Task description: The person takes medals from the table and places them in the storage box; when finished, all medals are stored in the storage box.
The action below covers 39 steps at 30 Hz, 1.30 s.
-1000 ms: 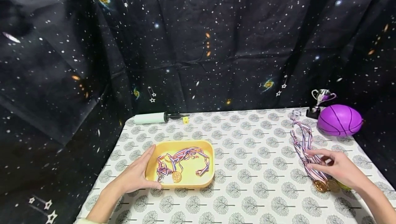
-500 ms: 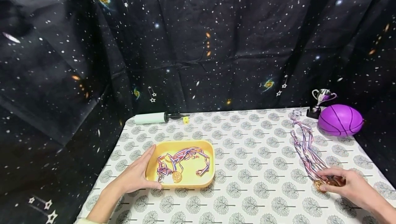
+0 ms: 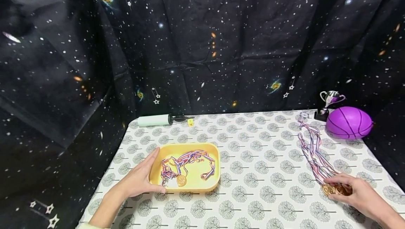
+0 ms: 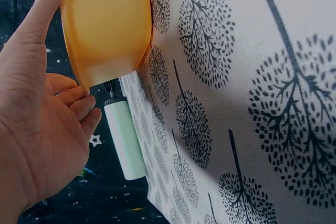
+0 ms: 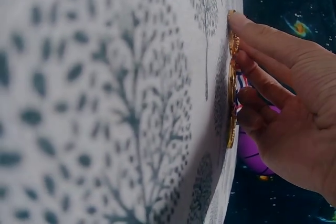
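1. Head view: the right hand [image 3: 359, 192] is seen at the near right of the surface [image 3: 262, 187], its fingers curled over a cluster of gold medals [image 3: 332, 189]. Their striped ribbons [image 3: 311, 148] trail away toward a purple ball [image 3: 349, 122] and a small trophy [image 3: 329, 104]. The left hand [image 3: 139, 180] lies against the left wall of a yellow tray [image 3: 215, 158], fingers straight, thumb along the near rim; one medal with its ribbon [image 3: 181, 180] already lies inside. A hand pump [image 3: 158, 120] lies at the far edge.

2. Left wrist view: the tray [image 4: 105, 24] is braced by the open palm [image 4: 37, 129], with no closed grip. The pump [image 4: 125, 140] appears beyond it.

3. Right wrist view: the medals [image 5: 231, 82] are seen edge-on, flat on the cloth, with fingertips [image 5: 247, 24] pressed upon them; a pinching grip is judged to be forming, though whether the discs are lifted cannot be told.

4. Handling judgement: the discs are judged stiff, light and thin, hard to raise from a flat cloth. The ribbons are soft and liable to tangle or drag. A hold at the disc rims, or where ribbon meets disc, is judged soundest.
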Each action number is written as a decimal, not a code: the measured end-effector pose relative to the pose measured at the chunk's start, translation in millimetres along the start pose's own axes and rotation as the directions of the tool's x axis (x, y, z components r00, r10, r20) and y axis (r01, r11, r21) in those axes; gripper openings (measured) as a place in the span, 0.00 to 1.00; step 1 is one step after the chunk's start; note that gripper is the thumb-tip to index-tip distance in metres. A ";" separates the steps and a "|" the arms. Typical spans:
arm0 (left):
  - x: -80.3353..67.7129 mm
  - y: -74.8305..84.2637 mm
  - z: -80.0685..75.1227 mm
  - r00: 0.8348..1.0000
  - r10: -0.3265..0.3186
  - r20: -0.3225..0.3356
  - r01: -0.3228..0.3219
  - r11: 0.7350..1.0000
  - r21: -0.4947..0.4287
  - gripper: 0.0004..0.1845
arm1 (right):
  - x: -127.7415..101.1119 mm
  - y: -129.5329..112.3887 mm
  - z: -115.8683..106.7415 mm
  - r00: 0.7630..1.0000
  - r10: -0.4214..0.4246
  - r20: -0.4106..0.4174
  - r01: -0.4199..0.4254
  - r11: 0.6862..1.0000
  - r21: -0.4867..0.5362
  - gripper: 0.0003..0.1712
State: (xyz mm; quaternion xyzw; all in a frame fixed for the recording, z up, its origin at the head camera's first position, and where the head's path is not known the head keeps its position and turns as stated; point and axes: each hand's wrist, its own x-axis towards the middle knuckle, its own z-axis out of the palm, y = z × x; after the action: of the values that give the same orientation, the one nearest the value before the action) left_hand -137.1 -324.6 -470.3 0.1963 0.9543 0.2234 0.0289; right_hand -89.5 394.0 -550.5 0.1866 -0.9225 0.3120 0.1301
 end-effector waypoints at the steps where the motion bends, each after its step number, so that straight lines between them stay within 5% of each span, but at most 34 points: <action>1: 0.1 0.1 -0.2 1.000 0.001 -0.001 -0.001 1.000 -0.002 0.79 | 0.0 0.3 0.2 1.000 -0.005 -0.001 0.005 1.000 -0.018 0.29; 8: 0.1 -0.2 0.1 1.000 0.001 -0.001 -0.001 1.000 0.001 0.79 | 1.4 1.4 0.4 0.998 -0.058 0.001 0.058 0.990 -0.130 0.30; 21: 0.3 -1.0 0.8 1.000 0.006 0.003 -0.006 1.000 0.004 0.79 | 3.9 0.7 -0.9 0.997 -0.073 -0.036 0.067 0.985 -0.157 0.29; 31: -0.3 -0.6 -0.4 1.000 0.004 -0.001 -0.004 1.000 0.007 0.79 | 41.9 -18.2 -33.9 0.997 -0.077 -0.026 0.070 0.976 -0.207 0.30; 39: 0.3 -0.3 0.4 1.000 0.004 -0.005 -0.004 1.000 0.012 0.79 | 93.3 -41.8 -82.7 0.999 -0.054 0.000 0.053 0.973 -0.225 0.26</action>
State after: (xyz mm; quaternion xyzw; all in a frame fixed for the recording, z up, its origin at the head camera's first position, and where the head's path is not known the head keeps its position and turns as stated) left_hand -137.5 -324.5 -470.8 0.1978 0.9554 0.2181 0.0248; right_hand -145.1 390.3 -431.4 0.1944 -0.9461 0.2023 0.1618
